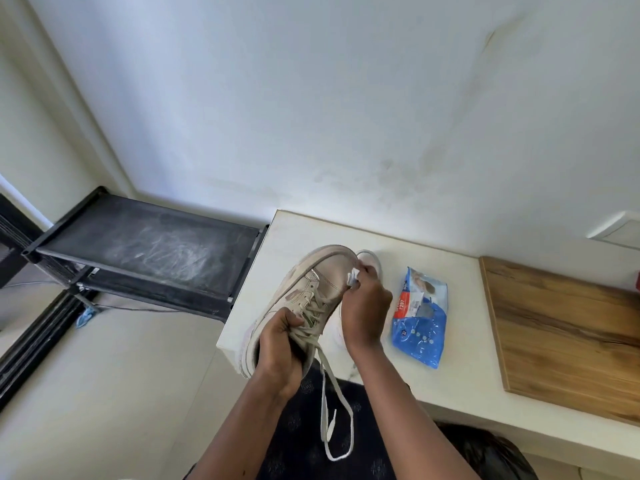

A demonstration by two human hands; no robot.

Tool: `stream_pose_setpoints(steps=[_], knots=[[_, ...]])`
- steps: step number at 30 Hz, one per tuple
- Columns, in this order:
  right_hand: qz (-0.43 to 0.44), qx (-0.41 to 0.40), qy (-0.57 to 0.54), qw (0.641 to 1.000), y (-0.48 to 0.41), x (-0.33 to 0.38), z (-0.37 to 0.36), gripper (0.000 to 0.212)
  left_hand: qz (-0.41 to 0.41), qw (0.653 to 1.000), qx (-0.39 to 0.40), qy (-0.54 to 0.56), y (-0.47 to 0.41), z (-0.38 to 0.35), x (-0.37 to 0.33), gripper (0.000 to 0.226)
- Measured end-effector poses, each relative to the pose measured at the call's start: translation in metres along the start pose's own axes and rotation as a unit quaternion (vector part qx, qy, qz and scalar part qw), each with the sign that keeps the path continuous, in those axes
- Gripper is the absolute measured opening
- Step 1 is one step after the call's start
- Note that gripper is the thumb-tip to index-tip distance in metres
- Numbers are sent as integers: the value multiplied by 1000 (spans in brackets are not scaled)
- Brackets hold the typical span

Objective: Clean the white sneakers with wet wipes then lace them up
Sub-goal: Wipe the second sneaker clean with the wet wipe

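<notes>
A white sneaker point(313, 285) is held up over the left end of the white counter point(460, 344), toe pointing away from me. My left hand point(278, 344) grips it at the heel and collar. My right hand point(365, 306) presses a small white wet wipe point(352, 278) against the sneaker's right side near the toe. Loose white laces point(329, 403) hang down from the shoe. The second white sneaker point(372, 259) lies on the counter, mostly hidden behind my right hand. A blue wet-wipe pack point(420, 317) lies on the counter just right of my right hand.
A wooden board point(568, 334) covers the counter's right part. A black, dusty rack shelf point(149, 251) stands to the left of the counter. The white wall point(311, 98) rises directly behind. A blue cloth point(85, 317) lies on the floor at the left.
</notes>
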State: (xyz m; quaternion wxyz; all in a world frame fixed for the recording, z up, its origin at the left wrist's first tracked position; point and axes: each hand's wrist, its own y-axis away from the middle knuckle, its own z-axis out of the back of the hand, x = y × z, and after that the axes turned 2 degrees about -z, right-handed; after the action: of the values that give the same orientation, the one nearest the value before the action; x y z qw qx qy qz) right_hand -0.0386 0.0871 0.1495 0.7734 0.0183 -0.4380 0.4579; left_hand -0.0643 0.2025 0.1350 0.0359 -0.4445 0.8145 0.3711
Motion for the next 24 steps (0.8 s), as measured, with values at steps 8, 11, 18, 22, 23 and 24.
stream_pose_setpoints(steps=[8, 11, 18, 22, 23, 24], knots=[[-168, 48, -107, 979, -15, -8, -37, 20, -21, 992, 36, 121, -62, -29, -16, 68], [-209, 46, -133, 968, -30, -19, -49, 23, -39, 994, -25, 102, -97, -30, -8, 73], [-372, 63, -324, 867, -36, -58, -67, 36, -24, 989, -102, 105, -172, -24, 1, 32], [-415, 61, -438, 795, -41, -67, -63, 34, -24, 986, -143, 87, -196, -17, 3, 20], [-422, 58, -455, 782, -42, -69, -63, 31, -21, 986, -144, 85, -199, -16, 3, 19], [-429, 55, -468, 771, -43, -70, -63, 30, -22, 985, -144, 93, -199, -17, 3, 18]])
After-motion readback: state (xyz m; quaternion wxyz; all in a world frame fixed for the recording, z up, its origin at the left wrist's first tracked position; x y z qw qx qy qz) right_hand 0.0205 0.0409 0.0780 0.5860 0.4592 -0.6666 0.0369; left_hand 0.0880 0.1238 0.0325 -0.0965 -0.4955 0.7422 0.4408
